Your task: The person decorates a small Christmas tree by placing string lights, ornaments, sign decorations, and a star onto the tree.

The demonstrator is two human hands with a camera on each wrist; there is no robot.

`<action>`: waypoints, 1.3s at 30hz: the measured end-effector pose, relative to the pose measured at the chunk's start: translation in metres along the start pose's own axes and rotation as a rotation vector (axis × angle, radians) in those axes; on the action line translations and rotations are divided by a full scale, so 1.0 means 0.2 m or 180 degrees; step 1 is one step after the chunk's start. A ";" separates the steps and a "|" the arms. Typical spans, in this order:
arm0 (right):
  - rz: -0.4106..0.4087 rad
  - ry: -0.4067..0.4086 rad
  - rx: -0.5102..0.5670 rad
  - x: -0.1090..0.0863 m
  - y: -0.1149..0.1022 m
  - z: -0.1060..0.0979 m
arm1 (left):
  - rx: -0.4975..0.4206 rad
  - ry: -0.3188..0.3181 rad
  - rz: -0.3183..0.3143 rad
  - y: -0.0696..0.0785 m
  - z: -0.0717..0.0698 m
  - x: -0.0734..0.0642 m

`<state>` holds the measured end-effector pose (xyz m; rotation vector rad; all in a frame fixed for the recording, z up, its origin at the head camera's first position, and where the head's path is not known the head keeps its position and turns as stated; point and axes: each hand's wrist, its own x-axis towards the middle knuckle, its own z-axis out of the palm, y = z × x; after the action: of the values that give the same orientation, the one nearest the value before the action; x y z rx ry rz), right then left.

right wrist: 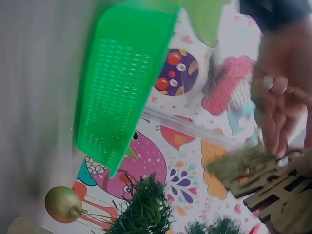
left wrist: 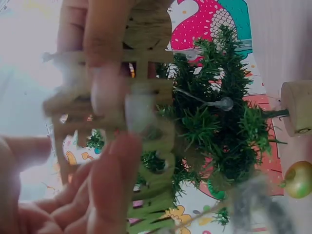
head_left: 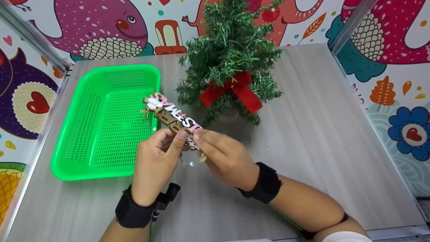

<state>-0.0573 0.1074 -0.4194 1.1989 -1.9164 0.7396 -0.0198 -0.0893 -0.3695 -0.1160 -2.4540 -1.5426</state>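
Both hands hold a wooden Christmas sign (head_left: pixel 174 117) with cut-out letters in brown, white and pink. My left hand (head_left: pixel 156 161) pinches its lower edge between thumb and fingers. At the lower right end, my right hand (head_left: pixel 228 158) grips the sign with thumb and fingertips. Twine and a small white bead (head_left: pixel 191 164) dangle below it. The far end of the sign overlaps the basket's right rim in the head view. Bare wood of the sign (right wrist: pixel 287 195) shows in the right wrist view, its edges dark.
A green perforated basket (head_left: pixel 57 161) stands on the table at left. Behind the hands rises a small Christmas tree (head_left: pixel 231 57) with a red bow (head_left: pixel 235 88). A gold bauble (right wrist: pixel 63 204) appears by the tree in the right wrist view. Patterned panels (head_left: pixel 111 27) enclose the table.
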 end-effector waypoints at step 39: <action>0.2292 -0.1111 0.2658 0.11 0.29 -0.71 | 0.1420 -0.1348 0.1776 0.20 0.08 0.13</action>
<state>-0.0753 0.2303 -0.3263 1.1103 -2.4519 1.9616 -0.0397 -0.0593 -0.3339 -1.0311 -2.6685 -0.7750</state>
